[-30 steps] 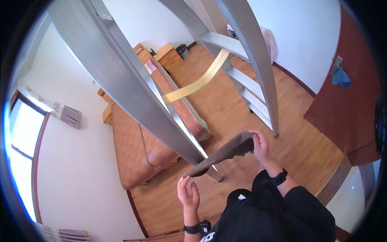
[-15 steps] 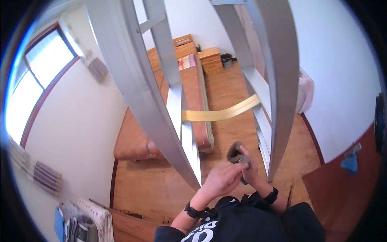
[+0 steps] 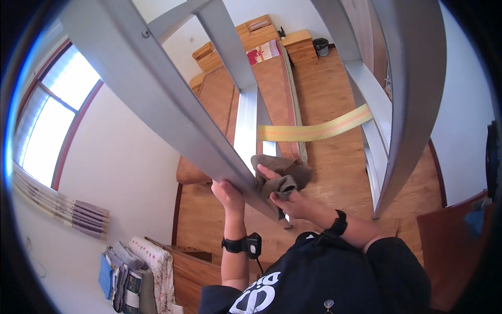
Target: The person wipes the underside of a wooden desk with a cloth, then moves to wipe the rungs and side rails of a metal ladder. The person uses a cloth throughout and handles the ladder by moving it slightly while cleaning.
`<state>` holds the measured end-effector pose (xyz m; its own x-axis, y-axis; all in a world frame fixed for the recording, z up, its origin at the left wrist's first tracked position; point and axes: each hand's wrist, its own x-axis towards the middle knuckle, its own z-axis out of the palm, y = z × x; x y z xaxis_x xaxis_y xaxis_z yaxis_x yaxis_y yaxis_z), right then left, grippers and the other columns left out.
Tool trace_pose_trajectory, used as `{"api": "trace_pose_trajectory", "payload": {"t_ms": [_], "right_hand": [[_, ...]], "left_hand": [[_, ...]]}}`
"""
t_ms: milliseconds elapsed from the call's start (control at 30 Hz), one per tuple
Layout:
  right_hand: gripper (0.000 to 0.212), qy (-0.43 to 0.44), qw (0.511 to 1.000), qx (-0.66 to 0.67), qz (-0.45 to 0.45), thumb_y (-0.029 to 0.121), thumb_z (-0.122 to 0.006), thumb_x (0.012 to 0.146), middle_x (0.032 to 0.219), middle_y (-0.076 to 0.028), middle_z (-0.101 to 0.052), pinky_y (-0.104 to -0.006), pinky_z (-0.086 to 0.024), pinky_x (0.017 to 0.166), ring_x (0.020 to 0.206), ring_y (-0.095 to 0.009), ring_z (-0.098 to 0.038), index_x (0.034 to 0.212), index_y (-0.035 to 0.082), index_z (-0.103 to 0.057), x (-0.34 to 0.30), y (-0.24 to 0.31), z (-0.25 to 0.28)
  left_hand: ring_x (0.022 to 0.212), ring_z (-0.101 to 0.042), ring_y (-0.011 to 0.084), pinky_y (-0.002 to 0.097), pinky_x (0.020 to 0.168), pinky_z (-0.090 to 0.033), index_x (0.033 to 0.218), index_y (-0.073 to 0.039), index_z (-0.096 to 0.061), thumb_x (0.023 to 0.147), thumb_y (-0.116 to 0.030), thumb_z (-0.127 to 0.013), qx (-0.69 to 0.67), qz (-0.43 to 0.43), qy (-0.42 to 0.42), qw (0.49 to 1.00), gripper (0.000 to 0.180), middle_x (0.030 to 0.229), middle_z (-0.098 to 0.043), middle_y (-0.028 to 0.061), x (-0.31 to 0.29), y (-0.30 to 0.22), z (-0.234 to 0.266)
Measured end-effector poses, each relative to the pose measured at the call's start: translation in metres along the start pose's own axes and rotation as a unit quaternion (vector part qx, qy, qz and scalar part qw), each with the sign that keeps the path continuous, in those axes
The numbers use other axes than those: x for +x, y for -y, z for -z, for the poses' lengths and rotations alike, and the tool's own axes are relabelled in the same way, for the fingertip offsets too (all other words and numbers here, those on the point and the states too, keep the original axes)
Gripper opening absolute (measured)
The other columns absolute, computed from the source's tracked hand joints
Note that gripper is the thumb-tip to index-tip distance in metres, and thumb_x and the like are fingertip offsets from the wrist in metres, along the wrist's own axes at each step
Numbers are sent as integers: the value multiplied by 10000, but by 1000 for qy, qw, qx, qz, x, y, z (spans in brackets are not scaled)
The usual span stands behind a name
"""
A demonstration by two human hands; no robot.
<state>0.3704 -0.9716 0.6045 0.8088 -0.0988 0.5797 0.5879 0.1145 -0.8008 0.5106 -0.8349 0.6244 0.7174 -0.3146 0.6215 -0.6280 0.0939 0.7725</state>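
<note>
A tall aluminium stepladder (image 3: 172, 110) stands open in front of me, its two sides spread left and right. A yellow strap (image 3: 314, 133) runs between the two sides. My left hand (image 3: 230, 198) grips the outer edge of the left rail low down, its fingers partly hidden behind the metal. A brown cloth (image 3: 295, 170) is bunched in my right hand (image 3: 297, 205) and lies against the inner face of that same rail, below a step. Folds of the cloth cover part of my right fingers.
Beyond the ladder is a bed (image 3: 214, 104) with a brown mat, beside a wooden nightstand (image 3: 298, 47) and a black bin (image 3: 321, 47). Folded fabrics (image 3: 125, 282) are stacked at lower left. A reddish-brown door (image 3: 449, 251) stands at right.
My hands have parted. The left has moved left onto the ladder rail, and the right has brought the cloth left against it. My view has shifted, with the ladder appearing closer.
</note>
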Motion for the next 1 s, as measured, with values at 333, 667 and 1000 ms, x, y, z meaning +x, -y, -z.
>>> {"api": "trace_pose_trajectory", "payload": {"t_ms": [333, 667, 1000], "right_hand": [[673, -169, 985, 33, -16, 302, -457, 973, 1042, -11, -426, -271, -328, 898, 935, -107, -397, 1469, 38, -87, 109, -56, 47], [574, -214, 972, 96, -30, 184, -516, 936, 896, 4, -461, -238, -400, 722, 760, -75, -432, 1409, 51, -220, 110, -39, 22], [384, -272, 948, 120, -114, 326, -475, 955, 956, 3, -483, -264, -386, 814, 872, -103, -447, 1232, 64, -433, 209, -71, 102]], "left_hand": [[712, -643, 212, 293, 611, -537, 1037, 80, -494, 767, -794, -363, -24, 25, -54, 998, 924, 917, -650, 229, -3, -14, -23], [709, -655, 224, 335, 726, -543, 1055, 105, -502, 795, -780, -321, 0, 36, -45, 998, 940, 874, -660, 228, -6, -21, -21], [609, -619, 178, 283, 598, -513, 1004, 74, -525, 785, -782, -351, -4, 17, -51, 999, 900, 859, -674, 205, -5, -14, -22]]}}
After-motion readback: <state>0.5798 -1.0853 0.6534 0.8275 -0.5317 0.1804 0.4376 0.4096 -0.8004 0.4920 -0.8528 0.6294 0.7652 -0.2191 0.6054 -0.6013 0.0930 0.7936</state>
